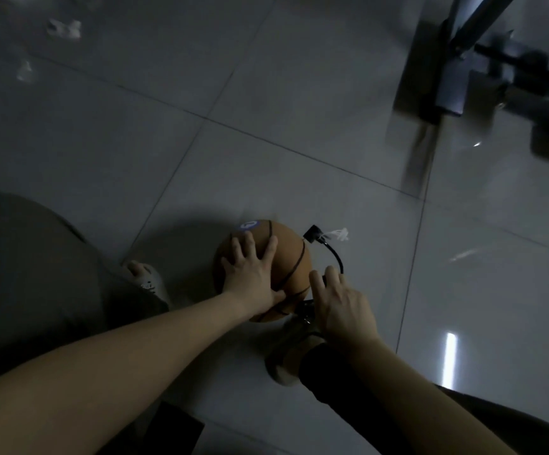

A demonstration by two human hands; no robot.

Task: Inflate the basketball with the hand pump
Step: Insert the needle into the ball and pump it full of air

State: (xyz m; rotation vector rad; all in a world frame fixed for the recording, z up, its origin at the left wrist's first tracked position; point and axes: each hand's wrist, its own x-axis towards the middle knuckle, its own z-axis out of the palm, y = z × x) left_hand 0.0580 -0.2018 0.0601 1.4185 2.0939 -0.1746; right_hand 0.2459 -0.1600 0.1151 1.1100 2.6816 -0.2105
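Left hand (250, 274) lies spread flat on the basketball (294, 261) on the floor tiles (266, 126). At its 3 o'clock, the right hand (340, 307) covers the hand pump (304, 311), grip unclear. The hose (335, 253) meets the ball at 1 o'clock.

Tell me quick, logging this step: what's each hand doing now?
Left hand: open, fingers spread on the orange round basketball.
Right hand: over the black hand pump; grip cannot be told.

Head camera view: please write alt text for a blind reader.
A person's left hand lies spread on an orange basketball on a grey tiled floor. The right hand covers a dark hand pump, whose black hose curves to the ball.
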